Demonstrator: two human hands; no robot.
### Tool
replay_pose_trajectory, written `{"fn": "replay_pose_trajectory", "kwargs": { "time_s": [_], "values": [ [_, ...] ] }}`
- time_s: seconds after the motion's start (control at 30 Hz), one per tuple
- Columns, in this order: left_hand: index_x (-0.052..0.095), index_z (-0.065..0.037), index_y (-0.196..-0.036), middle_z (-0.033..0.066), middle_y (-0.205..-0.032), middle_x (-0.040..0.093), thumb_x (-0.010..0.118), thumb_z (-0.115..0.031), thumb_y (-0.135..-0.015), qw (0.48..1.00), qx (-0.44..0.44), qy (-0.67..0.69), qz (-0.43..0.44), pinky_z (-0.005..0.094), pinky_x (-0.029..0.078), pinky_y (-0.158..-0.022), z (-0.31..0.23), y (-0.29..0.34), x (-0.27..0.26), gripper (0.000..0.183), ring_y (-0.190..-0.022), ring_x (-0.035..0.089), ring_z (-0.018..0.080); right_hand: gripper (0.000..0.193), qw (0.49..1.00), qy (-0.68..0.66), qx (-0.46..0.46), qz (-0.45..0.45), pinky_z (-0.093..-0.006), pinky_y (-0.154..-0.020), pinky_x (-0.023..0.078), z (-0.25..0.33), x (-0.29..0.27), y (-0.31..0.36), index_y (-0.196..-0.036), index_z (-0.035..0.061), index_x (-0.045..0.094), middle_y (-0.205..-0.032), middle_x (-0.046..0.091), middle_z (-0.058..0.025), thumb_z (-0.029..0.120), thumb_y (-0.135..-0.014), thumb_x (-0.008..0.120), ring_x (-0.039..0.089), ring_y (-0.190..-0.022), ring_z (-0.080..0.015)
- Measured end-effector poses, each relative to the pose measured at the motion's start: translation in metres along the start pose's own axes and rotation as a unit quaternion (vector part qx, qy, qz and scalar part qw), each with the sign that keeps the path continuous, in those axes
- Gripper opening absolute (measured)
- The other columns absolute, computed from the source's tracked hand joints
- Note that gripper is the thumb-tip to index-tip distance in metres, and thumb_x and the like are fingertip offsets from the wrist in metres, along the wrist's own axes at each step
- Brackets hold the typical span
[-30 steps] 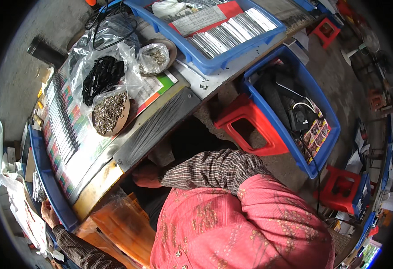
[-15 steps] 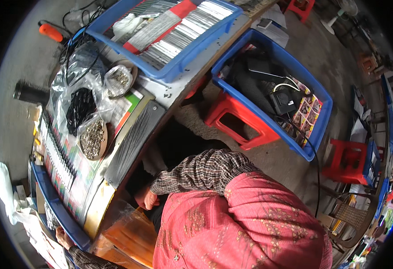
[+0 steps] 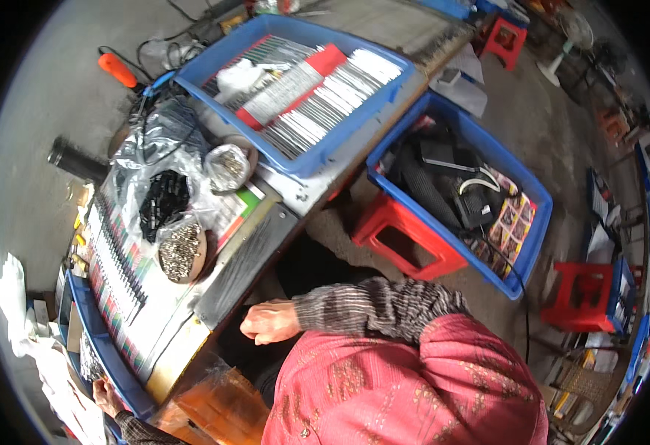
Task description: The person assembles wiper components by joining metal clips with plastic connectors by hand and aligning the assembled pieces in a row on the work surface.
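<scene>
On my feed, the left hand (image 3: 107, 397) is at the blue tray (image 3: 108, 347), silvery pieces (image 3: 88, 361) just beyond its fingers; I cannot tell its grip. I see the right hand (image 3: 271, 322) half-curled, contents unclear, with small metal fasteners (image 3: 180, 252) ahead and leftward.

A workshop: worn bench (image 3: 392, 30), heaped small metal parts (image 3: 182, 251), blue bin (image 3: 112, 354).
</scene>
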State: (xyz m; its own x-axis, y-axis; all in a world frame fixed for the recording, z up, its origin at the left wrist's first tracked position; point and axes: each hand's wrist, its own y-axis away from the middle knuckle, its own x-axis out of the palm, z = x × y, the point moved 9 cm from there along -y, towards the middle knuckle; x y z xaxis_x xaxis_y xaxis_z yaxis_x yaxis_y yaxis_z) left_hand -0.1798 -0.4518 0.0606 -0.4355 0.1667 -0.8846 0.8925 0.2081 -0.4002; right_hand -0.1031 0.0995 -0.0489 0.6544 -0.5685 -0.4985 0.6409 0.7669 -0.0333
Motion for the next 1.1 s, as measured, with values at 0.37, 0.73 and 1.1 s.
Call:
{"fn": "replay_pose_trajectory", "kwargs": {
  "time_s": [0.37, 0.73, 1.1],
  "values": [
    [0.057, 0.001, -0.106, 0.0075, -0.095, 0.063, 0.051, -0.013, -0.097, 0.984, -0.003, 0.161, -0.083, 0.0279, 0.046, -0.081, -0.032, 0.020, -0.010, 0.017, -0.087, 0.058, 0.0148, 0.015, 0.926, 0.207, -0.054, -0.311, -0.0395, -0.065, 0.050, 0.081, -0.177, 0.100, -0.082, 0.0053, 0.061, -0.079, 0.060, -0.0095, 0.020, -0.085, 0.063, 0.062, -0.074, -0.0292],
    [0.057, 0.007, -0.113, 0.0102, -0.108, 0.064, 0.052, -0.003, -0.095, 0.957, 0.070, 0.247, -0.134, 0.0260, 0.047, -0.084, -0.194, 0.055, -0.033, 0.022, -0.097, 0.059, 0.0153, 0.013, 0.826, 0.382, 0.108, -0.400, -0.0429, -0.075, 0.048, 0.005, -0.312, 0.130, -0.089, 0.0048, 0.065, -0.086, 0.062, -0.0119, 0.013, -0.082, 0.059, 0.061, -0.085, -0.0317],
    [0.060, 0.004, -0.096, 0.0074, -0.085, 0.061, 0.052, 0.011, -0.083, 0.948, 0.084, 0.300, -0.058, 0.0236, 0.045, -0.063, -0.307, 0.092, -0.003, 0.017, -0.068, 0.055, 0.0107, 0.023, 0.851, 0.401, 0.197, -0.276, -0.0438, -0.088, 0.047, -0.029, -0.331, 0.103, -0.098, 0.0035, 0.066, -0.092, 0.063, -0.0169, 0.013, -0.079, 0.058, 0.058, -0.099, -0.0328]
  ]
}}
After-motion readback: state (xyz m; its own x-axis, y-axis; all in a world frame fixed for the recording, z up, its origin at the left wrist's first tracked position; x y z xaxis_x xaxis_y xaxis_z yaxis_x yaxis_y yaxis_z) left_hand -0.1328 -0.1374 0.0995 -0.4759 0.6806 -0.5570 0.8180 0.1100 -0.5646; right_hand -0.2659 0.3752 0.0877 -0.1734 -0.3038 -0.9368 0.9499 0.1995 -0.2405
